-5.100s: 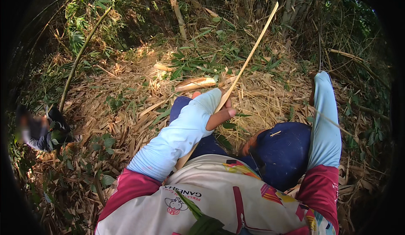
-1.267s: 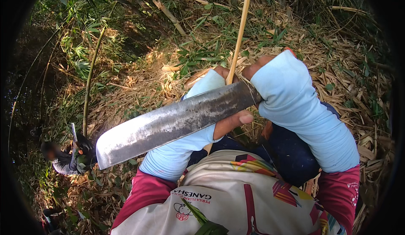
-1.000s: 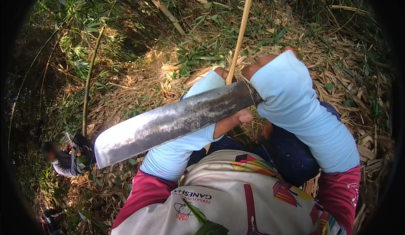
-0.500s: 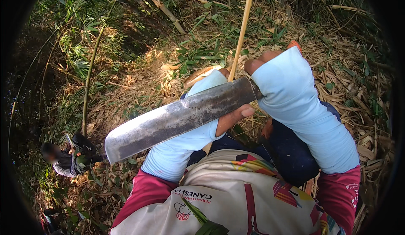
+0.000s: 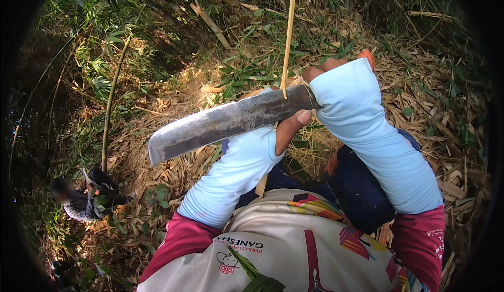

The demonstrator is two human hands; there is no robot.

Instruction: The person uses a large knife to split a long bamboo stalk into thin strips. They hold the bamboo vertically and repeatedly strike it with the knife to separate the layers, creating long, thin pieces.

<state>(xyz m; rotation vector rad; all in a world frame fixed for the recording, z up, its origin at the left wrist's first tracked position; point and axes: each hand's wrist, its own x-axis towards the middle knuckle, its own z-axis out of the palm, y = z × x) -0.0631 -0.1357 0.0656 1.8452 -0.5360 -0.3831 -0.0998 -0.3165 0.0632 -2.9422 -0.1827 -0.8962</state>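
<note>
My right hand [image 5: 336, 74], in a pale blue sleeve, grips the handle of a broad steel machete [image 5: 226, 121]. The blade points left and lies across a thin yellow bamboo strip [image 5: 287, 35] that runs up out of the picture. My left hand [image 5: 286, 126] sits just under the blade and holds the lower end of that strip, mostly hidden behind the steel. Both forearms wear pale blue sleeves over red cuffs.
The ground is covered in dry bamboo husks and leaves [image 5: 157, 134]. A thin green stalk [image 5: 111, 103] rises at left. Another person [image 5: 79, 200] crouches at lower left. Dense green undergrowth [image 5: 94, 40] fills the upper left.
Five seconds ago my left hand held the strip alone with no machete in view. Over the last second the blade has tilted and slid up to the right across the strip.
</note>
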